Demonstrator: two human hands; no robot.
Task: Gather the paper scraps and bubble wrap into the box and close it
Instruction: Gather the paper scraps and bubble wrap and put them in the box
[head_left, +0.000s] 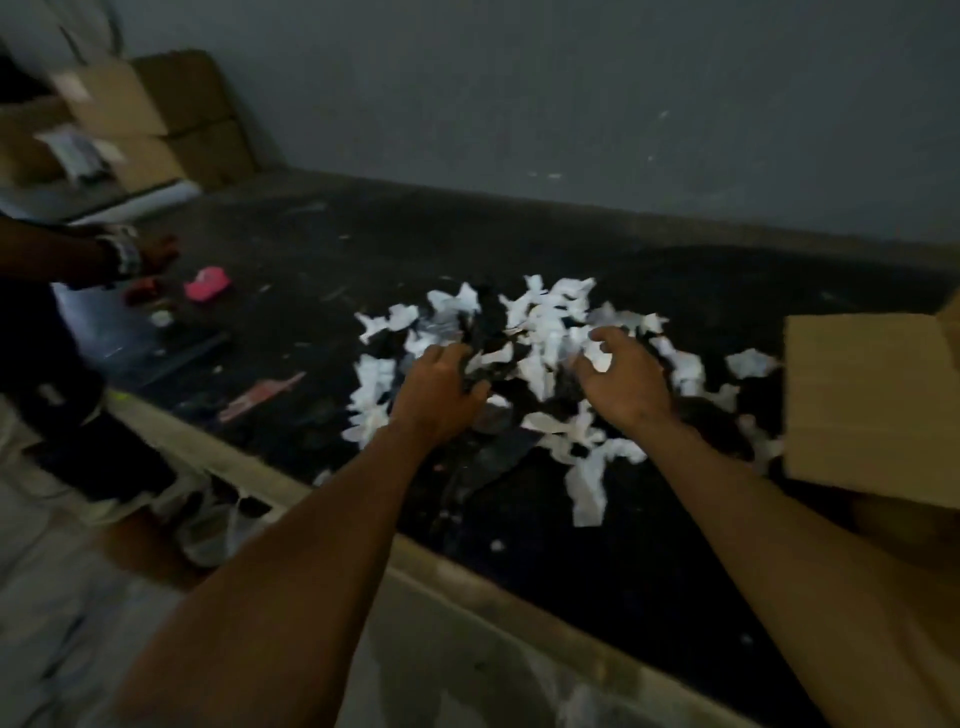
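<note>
Both hands hover spread-fingered over the white paper scraps (550, 332) strewn on the dark bench: left hand (439, 392) touching the pile, possibly gripping some; right hand (626, 379) empty above it. The cardboard box (872, 405) stands just beyond the right hand, nearer that arm.

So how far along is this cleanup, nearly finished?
Barely begun. Nothing looks finished: the torn white paper scraps lie strewn over the dark tabletop. In hand: the left hand and right hand reach into the pile, fingers spread. Left: moving everything into the brown cardboard box at the right, then closing it. Bubble wrap isn't clearly visible.
</note>
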